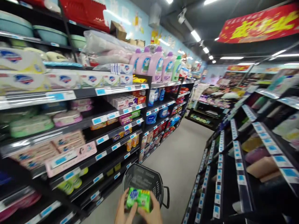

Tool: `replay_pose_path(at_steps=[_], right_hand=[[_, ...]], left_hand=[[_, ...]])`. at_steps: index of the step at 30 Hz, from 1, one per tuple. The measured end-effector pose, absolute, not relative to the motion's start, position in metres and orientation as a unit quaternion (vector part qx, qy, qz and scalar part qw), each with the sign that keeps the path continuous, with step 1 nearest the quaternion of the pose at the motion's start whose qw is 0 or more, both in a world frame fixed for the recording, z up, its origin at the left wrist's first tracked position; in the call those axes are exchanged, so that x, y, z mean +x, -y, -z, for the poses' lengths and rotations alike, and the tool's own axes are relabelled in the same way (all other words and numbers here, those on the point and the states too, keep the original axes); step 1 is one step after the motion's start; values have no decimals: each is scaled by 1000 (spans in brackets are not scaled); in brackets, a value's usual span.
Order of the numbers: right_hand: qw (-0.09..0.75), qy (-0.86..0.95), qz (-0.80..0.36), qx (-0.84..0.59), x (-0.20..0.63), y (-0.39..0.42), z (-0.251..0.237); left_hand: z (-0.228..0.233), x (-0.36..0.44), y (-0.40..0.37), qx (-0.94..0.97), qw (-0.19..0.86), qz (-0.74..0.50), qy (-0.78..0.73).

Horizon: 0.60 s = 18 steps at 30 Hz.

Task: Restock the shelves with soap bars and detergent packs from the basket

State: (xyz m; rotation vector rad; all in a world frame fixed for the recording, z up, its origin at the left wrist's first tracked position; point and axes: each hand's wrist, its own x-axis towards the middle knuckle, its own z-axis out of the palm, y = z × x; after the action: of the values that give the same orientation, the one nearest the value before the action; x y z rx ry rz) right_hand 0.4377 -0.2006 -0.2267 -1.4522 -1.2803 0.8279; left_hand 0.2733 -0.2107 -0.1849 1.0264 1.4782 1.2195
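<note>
Between my two hands is a green packet with a blue-and-white label [138, 199], which looks like wrapped bar soap. My left hand [124, 207] grips its left side, the thumb lying across the front. On the right side, my right hand [151, 210] has its fingers and thumb closed round the packet. Just beyond and below them is a dark grey shopping basket [159, 177] with slotted walls and a black handle [166, 197] sticking out to the right. The hands hide the near part of the basket.
On the left, shelves hold boxed soap [64, 80], pink detergent bottles [156, 64] and small soap packs [126, 119]. Black shelves with price tags [263, 133] line the right side. The grey aisle floor [179, 149] runs ahead to a display table [205, 110].
</note>
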Motion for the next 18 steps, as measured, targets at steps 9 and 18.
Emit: replay_pose_path(at_steps=[9,18], right_hand=[[561,493,-421,-515,445,217,196],[502,557,-591,-299,420,237,111]], left_hand=[[164,283,258,349,509,-631,-471],[140,262,288,397,379,-728,-411]])
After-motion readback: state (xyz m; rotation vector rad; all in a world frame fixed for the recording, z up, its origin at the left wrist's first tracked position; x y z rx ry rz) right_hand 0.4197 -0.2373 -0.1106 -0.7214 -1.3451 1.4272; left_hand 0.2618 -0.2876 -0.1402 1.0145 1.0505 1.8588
